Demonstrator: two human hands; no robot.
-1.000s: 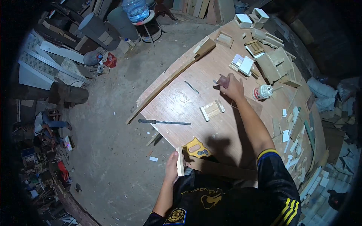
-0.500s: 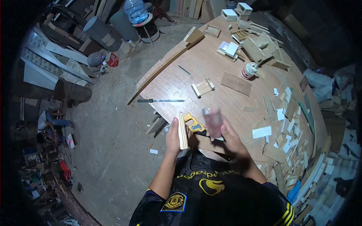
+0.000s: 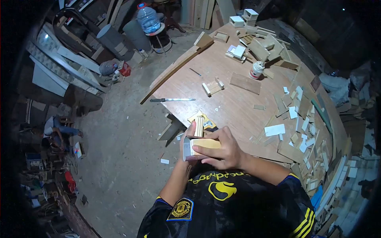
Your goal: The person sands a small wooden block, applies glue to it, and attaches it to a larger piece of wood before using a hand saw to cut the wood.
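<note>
My left hand [image 3: 192, 129] is closed around a small light wooden piece [image 3: 200, 123] with ridged layers, which stands up between its fingers; much of this hand is hidden. In front of it, my right hand [image 3: 230, 151] grips what looks like folded sandpaper [image 3: 186, 147], reddish-brown outside and bent round a pale yellowish block [image 3: 205, 144]. The sandpaper is up against the wooden piece, and the exact contact is hidden. Just beyond both hands lies a handsaw [image 3: 208, 122] with a yellow handle, at the table's near edge.
On the table [image 3: 234, 107] are a long metal tool [image 3: 172, 100], a small wooden frame [image 3: 213, 87], a brown board [image 3: 245, 83] and a white bottle [image 3: 257, 70]. Scrap pieces [image 3: 297, 119] cover the right side. A person [image 3: 57, 131] sits on the floor at far left.
My right hand has moved left with the sandpaper and brought it against the wooden piece. My left hand still holds that piece, now partly covered. The view has shifted slightly.
</note>
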